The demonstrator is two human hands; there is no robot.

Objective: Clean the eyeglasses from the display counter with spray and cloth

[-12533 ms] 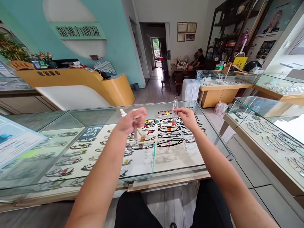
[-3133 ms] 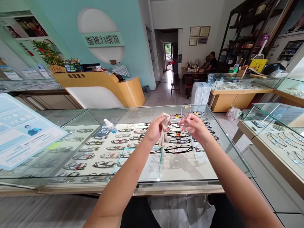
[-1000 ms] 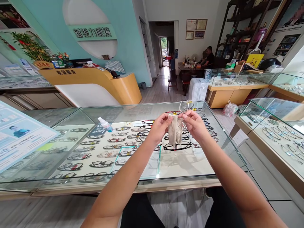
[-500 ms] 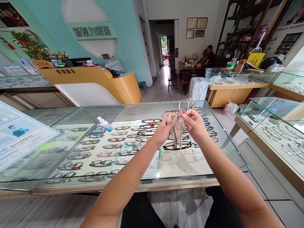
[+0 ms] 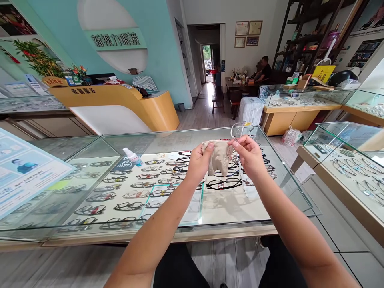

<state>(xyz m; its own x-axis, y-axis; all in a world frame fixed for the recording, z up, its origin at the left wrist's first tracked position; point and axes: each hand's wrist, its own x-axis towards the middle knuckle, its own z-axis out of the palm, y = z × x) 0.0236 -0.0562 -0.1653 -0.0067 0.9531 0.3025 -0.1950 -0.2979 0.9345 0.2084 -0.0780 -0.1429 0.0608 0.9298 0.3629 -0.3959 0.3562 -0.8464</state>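
Note:
Above the glass display case (image 5: 180, 218), my left hand (image 5: 200, 160) pinches the top of a beige cleaning cloth (image 5: 220, 160), which hangs down crumpled. My right hand (image 5: 248, 154) holds a pair of clear-rimmed eyeglasses (image 5: 237, 130) between thumb and fingers, one round rim standing up above the fingertips. The cloth's right edge lies against the eyeglasses near my right thumb; whether those fingers also grip the cloth is hard to make out. Part of the frame is hidden behind my fingers. A small white and blue spray bottle (image 5: 133, 157) stands on the glass top to the left.
Rows of eyeglass frames (image 5: 129, 206) lie under the glass. A printed sign (image 5: 27, 172) juts in from the left. Another display case (image 5: 354, 164) stands at right. Beyond are a yellow counter (image 5: 159, 108), a wrapped suitcase (image 5: 251, 111) and a seated person (image 5: 264, 71).
My left hand has shifted left, spreading the cloth wider between my hands. The right hand has moved slightly right with the eyeglasses, whose rim shows more openly now.

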